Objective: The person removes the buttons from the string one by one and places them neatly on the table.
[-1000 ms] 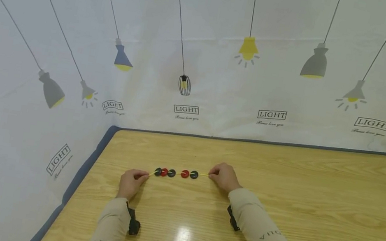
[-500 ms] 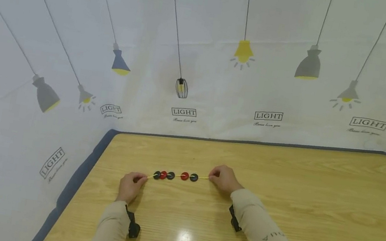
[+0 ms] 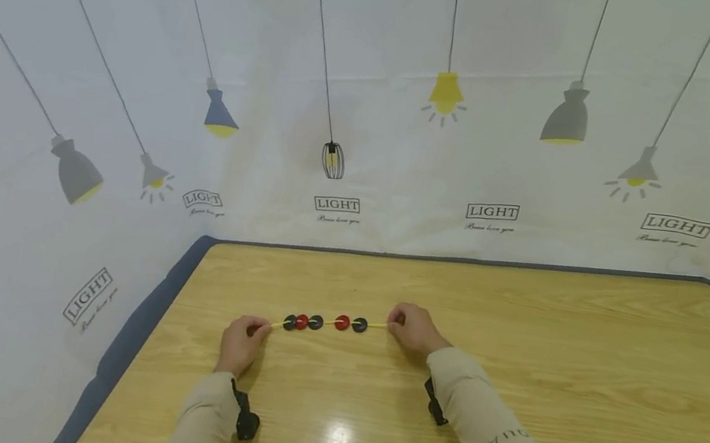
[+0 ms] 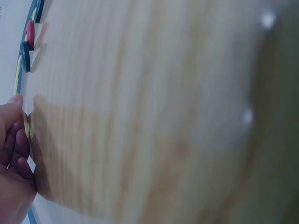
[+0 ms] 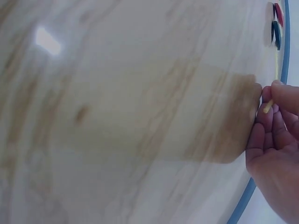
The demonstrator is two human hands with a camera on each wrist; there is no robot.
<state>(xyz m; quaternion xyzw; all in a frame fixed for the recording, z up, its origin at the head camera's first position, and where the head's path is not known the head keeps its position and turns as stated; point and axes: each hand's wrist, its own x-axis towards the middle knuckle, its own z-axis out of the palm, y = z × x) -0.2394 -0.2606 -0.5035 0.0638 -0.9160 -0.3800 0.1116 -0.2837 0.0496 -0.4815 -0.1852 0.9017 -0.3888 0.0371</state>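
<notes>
A yellow string (image 3: pixel 328 322) stretches nearly straight between the hands, close over the table. Several round discs are threaded on it: dark blue ones, such as the dark disc (image 3: pixel 359 324), alternate with red ones like the red disc (image 3: pixel 342 322). Three sit close together toward the left; two sit to the right past a small gap. My left hand (image 3: pixel 243 342) pinches the string's left end between thumb and fingers. At the other end, my right hand (image 3: pixel 414 330) pinches the string, and a short yellow tip (image 5: pixel 267 108) sticks out below its thumb.
The wooden table (image 3: pixel 546 372) has a blue edge trim against a white wall covering (image 3: pixel 408 145) printed with lamps. Black wrist cameras, one by the left sleeve (image 3: pixel 246 419) and one by the right sleeve (image 3: pixel 436 402), hang on the forearms.
The head view has shifted slightly. Both hands keep their pinch on the string, and the discs hold the same order and spacing.
</notes>
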